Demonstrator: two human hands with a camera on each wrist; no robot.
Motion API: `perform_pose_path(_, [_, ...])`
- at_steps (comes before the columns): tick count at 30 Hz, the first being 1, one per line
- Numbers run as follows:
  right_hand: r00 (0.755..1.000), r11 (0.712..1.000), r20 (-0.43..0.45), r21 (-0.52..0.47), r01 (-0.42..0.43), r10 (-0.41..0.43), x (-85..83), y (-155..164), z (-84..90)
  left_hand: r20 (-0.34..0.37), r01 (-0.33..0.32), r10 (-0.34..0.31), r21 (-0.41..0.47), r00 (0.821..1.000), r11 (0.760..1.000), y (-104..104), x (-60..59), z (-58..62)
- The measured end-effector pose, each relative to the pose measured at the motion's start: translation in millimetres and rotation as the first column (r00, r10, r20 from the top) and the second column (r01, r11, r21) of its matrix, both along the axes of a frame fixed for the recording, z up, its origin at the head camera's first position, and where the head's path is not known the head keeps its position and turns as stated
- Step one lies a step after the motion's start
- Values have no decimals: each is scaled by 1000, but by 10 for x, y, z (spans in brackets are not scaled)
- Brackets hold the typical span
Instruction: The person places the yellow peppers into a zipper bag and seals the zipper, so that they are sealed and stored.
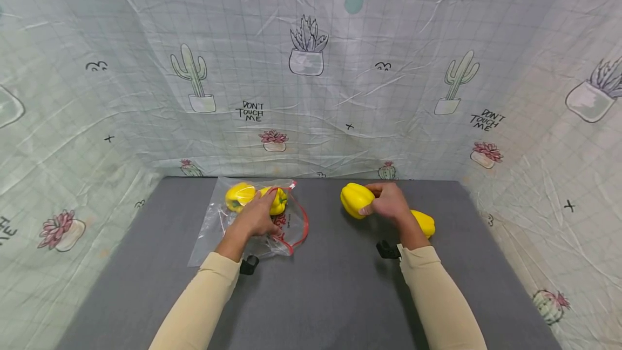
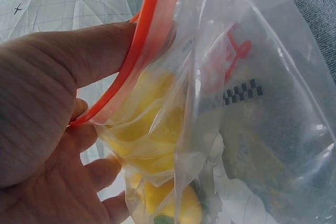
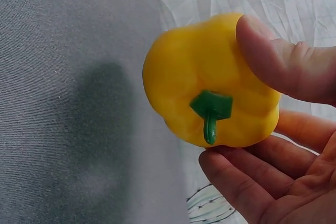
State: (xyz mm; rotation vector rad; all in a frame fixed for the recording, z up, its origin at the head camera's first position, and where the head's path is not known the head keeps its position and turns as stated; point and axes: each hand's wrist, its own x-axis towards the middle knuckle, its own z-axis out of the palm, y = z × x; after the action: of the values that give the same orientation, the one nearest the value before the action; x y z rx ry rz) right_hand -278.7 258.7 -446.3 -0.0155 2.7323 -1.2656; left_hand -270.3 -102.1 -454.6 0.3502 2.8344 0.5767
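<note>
**Two hands, yellow peppers and a zip bag**

A third yellow pepper (image 1: 424,223) is lying on the grey table (image 1: 330,296) behind the right wrist, which is covering most of it; the peppers inside the bag (image 1: 241,195) are showing only as yellow blurs through creased plastic, and in the left wrist view their number is hard to make out; a small black object (image 1: 249,264) is peeking out under each forearm, and what it is cannot be told.

The left hand (image 1: 256,219) is pinching the red zip rim of the clear plastic bag (image 1: 228,231), thumb on one side, fingers curling behind; the bag is lying at the table's left rear. The right hand (image 1: 389,202) is grasping a glossy yellow pepper (image 3: 210,80) with a short green stem, thumb on top, fingers beneath, holding it just above the table's right rear, well apart from the bag.
</note>
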Motion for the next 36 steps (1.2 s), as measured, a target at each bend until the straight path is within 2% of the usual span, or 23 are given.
perform_pose_path(8, [1000,999,-7,-35,-20,20,19,-55,-2,-3,0,0,-3,1000,1000,-6,0,-1])
perform_pose_path(22, [998,998,14,-27,-63,63,11,-142,-62,-8,4,-4,-2,1000,1000,3,10,4])
perform_pose_path(28, [995,995,-5,-11,-95,95,16,-214,-90,-5,6,-6,-1,1000,1000,2,2,-10])
perform_pose_path(36, [994,994,-2,-33,-106,106,24,-297,-117,2,7,-7,-5,1000,1000,8,8,-1])
